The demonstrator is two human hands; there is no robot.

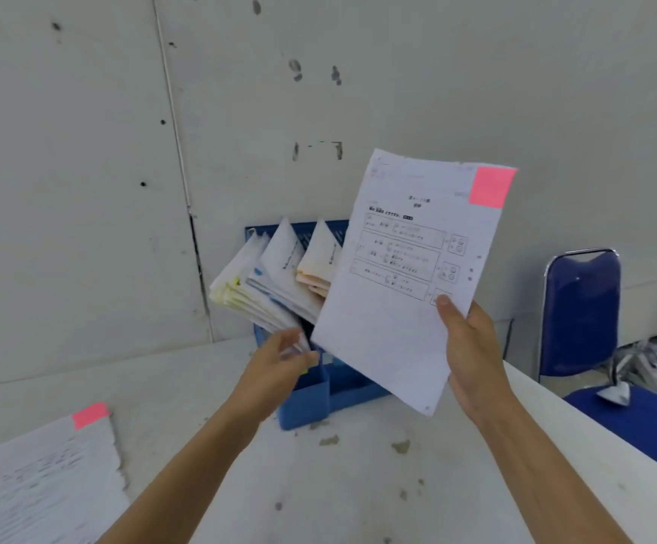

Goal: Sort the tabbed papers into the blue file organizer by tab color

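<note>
While my right hand pinches the tabbed sheet at its lower right edge, thumb on the printed face, the sheet stands in the air over the blue file organizer at the table's far edge. Its long axis runs upward, leaning right, with the pink tab at the top right corner. My left hand curls round the filed papers, which lean left. Another stack lies by the left edge.

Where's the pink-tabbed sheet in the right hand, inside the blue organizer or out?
Out. The right hand holds the pink-tabbed sheet up in front of the blue organizer.
</note>
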